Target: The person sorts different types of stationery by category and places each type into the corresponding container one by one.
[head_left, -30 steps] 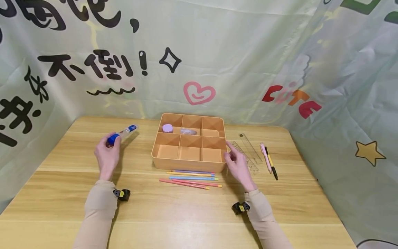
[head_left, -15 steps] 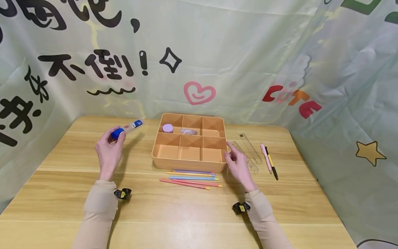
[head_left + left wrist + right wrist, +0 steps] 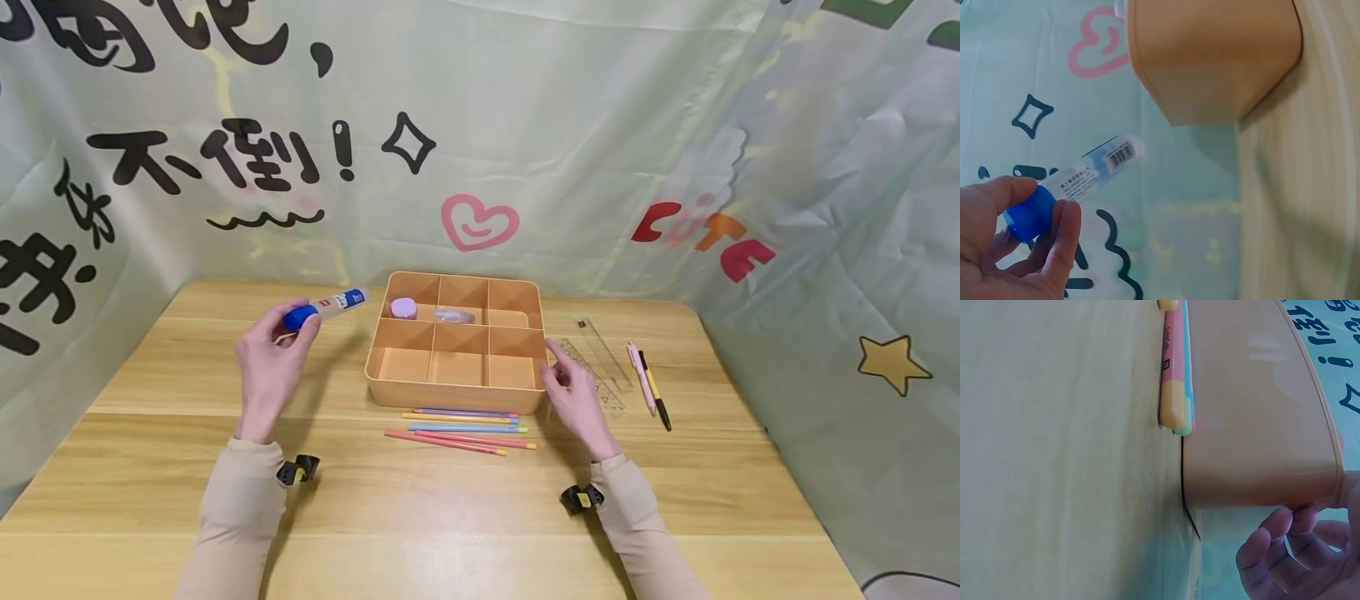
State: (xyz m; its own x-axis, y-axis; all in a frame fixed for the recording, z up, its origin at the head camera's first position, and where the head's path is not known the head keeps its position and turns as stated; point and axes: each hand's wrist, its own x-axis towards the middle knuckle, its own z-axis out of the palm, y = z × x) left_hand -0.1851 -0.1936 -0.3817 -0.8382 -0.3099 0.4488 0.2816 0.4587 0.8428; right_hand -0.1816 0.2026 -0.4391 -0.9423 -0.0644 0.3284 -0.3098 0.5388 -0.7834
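Note:
My left hand [image 3: 273, 358] pinches a glue stick [image 3: 337, 302] by its blue end, between thumb and fingers. It is held above the table, left of the box, its clear barrel pointing right. In the left wrist view, a barcode and print show on the glue stick [image 3: 1100, 167]. My right hand [image 3: 577, 400] grips the right wall of the tan divided organizer box [image 3: 450, 395], thumb at the rim and fingers curled against the outside. A lilac round-cornered item [image 3: 403, 308] and a pale purple translucent item [image 3: 454, 317] lie in two back compartments.
Several coloured pencils [image 3: 467, 429] lie along the box's front. Clear rulers [image 3: 606, 354] lie to its right, beside a pink pen [image 3: 641, 379] and a yellow-and-black pen [image 3: 657, 396]. A printed cloth backdrop [image 3: 585, 150] stands behind the table [image 3: 480, 533].
My left hand has moved right and slightly up with the glue stick, bringing its tip close to the box's left side. The right hand and the box stay in place.

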